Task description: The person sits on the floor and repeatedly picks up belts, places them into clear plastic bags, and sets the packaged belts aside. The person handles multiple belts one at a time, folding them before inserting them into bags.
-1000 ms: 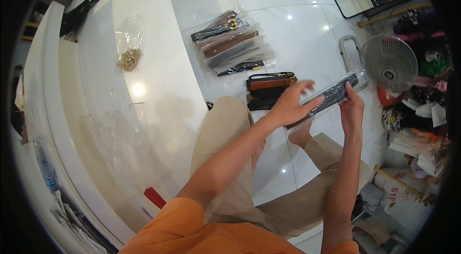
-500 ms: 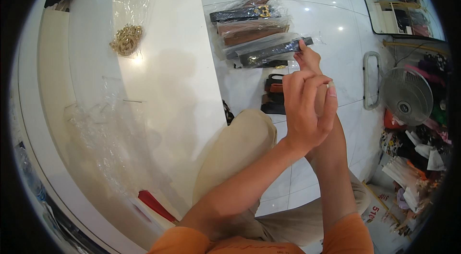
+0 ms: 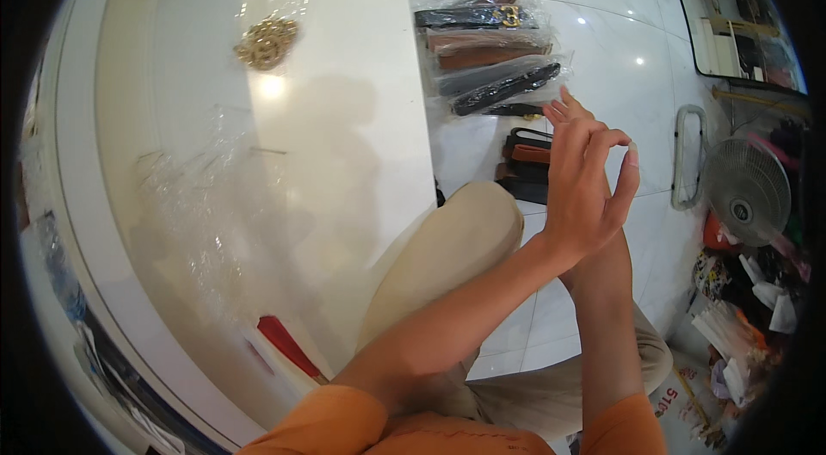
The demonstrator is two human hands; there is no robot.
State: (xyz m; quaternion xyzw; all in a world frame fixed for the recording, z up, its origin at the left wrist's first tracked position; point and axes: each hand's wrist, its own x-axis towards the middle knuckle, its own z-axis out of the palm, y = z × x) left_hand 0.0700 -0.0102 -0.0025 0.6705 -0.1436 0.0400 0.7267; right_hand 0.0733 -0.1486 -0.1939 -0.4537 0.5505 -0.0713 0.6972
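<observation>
A black belt (image 3: 508, 92) in a clear plastic sleeve lies slanted on top of a row of wrapped belts on the tiled floor. Just beside its right end, my right hand (image 3: 561, 108) has its fingers stretched out and apart, holding nothing visible; its palm is hidden behind my other hand. My left hand (image 3: 585, 184) crosses in front, thumb and forefinger tips pinched together; anything between them is too small to make out. Brown belts (image 3: 490, 50) and a black belt with a gold buckle (image 3: 509, 18) lie farther up the row. Unwrapped rolled belts (image 3: 527, 164) sit nearer my knee.
On the white surface at left lie a gold chain belt (image 3: 267, 43) in plastic, loose clear sleeves (image 3: 202, 218) and a red object (image 3: 286, 347). To the right stand a fan (image 3: 747, 188), a mirror (image 3: 740, 16) and a heap of clothes and papers (image 3: 731, 317).
My right hand has let go of the wrapped black belt and drawn back from it. The belt now rests at a steeper slant. The whole view has shifted, with things appearing farther right.
</observation>
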